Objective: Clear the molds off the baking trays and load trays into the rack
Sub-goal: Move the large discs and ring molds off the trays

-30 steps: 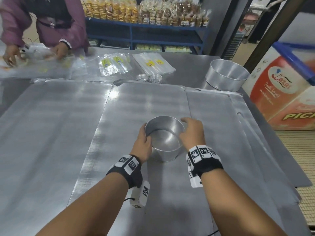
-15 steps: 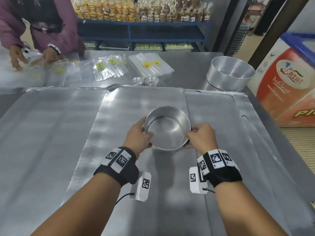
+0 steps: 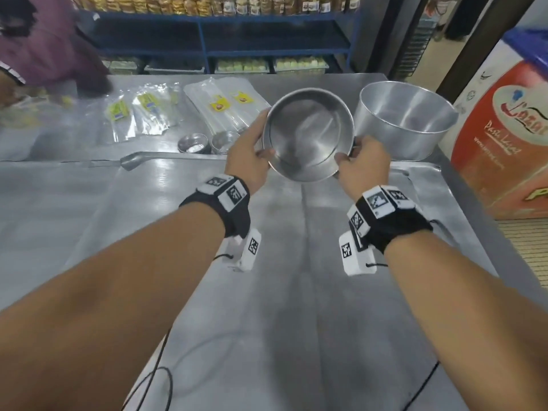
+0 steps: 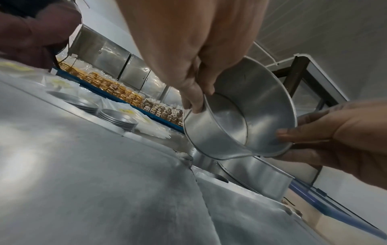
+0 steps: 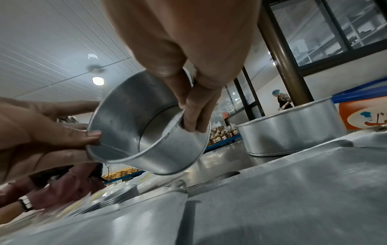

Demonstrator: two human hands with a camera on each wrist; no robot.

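Note:
A round metal mold (image 3: 307, 134) hangs in the air above the baking trays (image 3: 267, 262), tilted with its open side toward me. My left hand (image 3: 252, 149) grips its left rim, thumb inside and fingers outside. My right hand (image 3: 360, 163) grips the right rim the same way. The left wrist view shows the mold (image 4: 240, 126) between both hands, and in the right wrist view the mold (image 5: 146, 131) is held just above the tray edge. A larger round mold (image 3: 403, 120) stands on the table right behind it.
Small stacked tins (image 3: 207, 142) and clear packets (image 3: 219, 108) lie on the far table. Another person in a purple sleeve (image 3: 44, 54) works at the far left. A red and white box (image 3: 504, 137) stands at the right, blue shelves (image 3: 207, 40) behind.
Both hands lifted the small mold off the tray and carried it away from me toward the larger mold, tilting it up.

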